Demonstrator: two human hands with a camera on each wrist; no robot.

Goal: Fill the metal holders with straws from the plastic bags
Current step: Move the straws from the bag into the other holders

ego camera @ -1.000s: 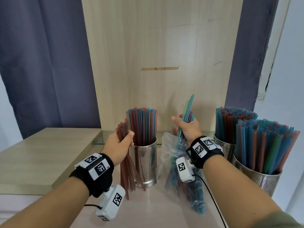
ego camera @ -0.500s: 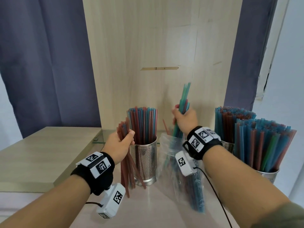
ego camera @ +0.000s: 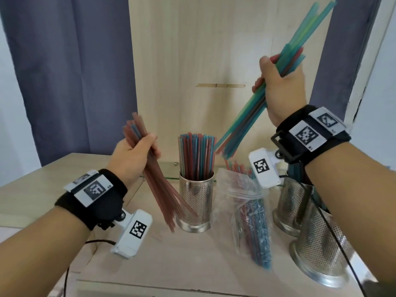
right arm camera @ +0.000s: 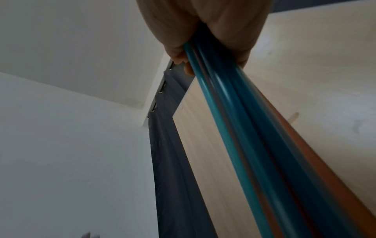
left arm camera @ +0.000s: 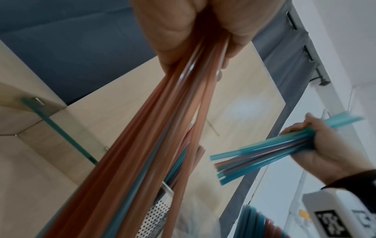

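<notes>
My left hand (ego camera: 137, 155) grips a bundle of mostly red straws (ego camera: 162, 189) (left arm camera: 154, 145), tilted, just left of the middle metal holder (ego camera: 196, 200). That perforated holder stands upright, packed with red and blue straws (ego camera: 197, 155). My right hand (ego camera: 278, 82) is raised high and grips a bunch of teal and red straws (ego camera: 246, 125) (right arm camera: 244, 128), slanting down-left, its lower ends above the holder's right side. A clear plastic bag (ego camera: 246, 211) with more straws lies on the table between the holders.
Two more perforated metal holders (ego camera: 293, 206) (ego camera: 321, 254) stand at the right, partly hidden by my right forearm. A wooden panel (ego camera: 214, 61) rises behind, with dark curtains (ego camera: 64, 71) on both sides. A raised wooden ledge (ego camera: 53, 179) is at the left.
My right hand has pulled its bunch of straws out of the bag and lifted it high to the right. My left hand has risen slightly and tilted its red bundle.
</notes>
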